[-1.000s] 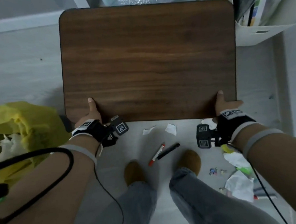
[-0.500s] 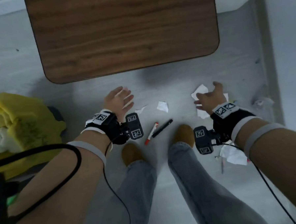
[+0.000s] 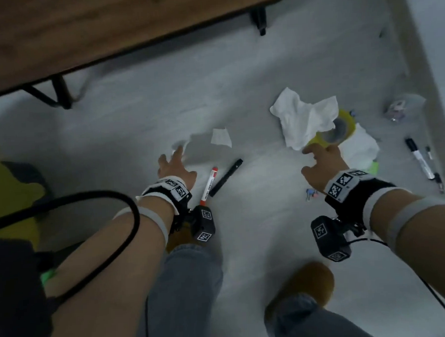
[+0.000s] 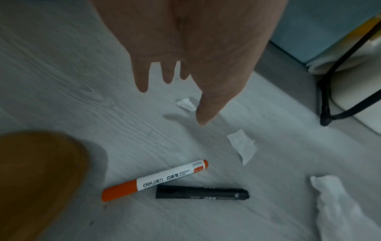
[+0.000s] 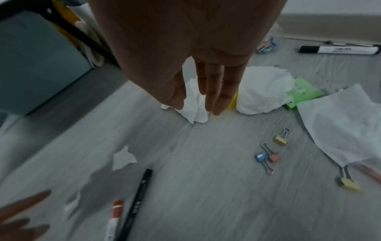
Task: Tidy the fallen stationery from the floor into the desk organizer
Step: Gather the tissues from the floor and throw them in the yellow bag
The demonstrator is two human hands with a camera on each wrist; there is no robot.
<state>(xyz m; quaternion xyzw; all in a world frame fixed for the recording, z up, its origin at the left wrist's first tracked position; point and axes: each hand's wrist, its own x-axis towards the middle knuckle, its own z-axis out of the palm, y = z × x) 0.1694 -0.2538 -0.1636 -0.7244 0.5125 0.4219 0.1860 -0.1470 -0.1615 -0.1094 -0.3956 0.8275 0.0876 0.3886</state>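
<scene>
empty hands reaching toward stationery scattered on the floor

left hand [image 3: 175, 168] and right hand [image 3: 321, 163], fingers spread, hold nothing; next likely: grasp the orange-capped white marker [image 4: 154, 180].

Your head camera looks steeply down from above onto the grey floor [image 3: 250, 71], with both forearms reaching away from you. The left wrist camera sits close behind your left hand [image 4: 185, 48], facing along the spread fingers toward the floor close beneath. The right wrist camera does the same behind your right hand [image 5: 185, 40]. All three views share the orange marker [image 3: 209, 185] and black pen [image 3: 225, 178] lying just beside each other between your hands.
</scene>
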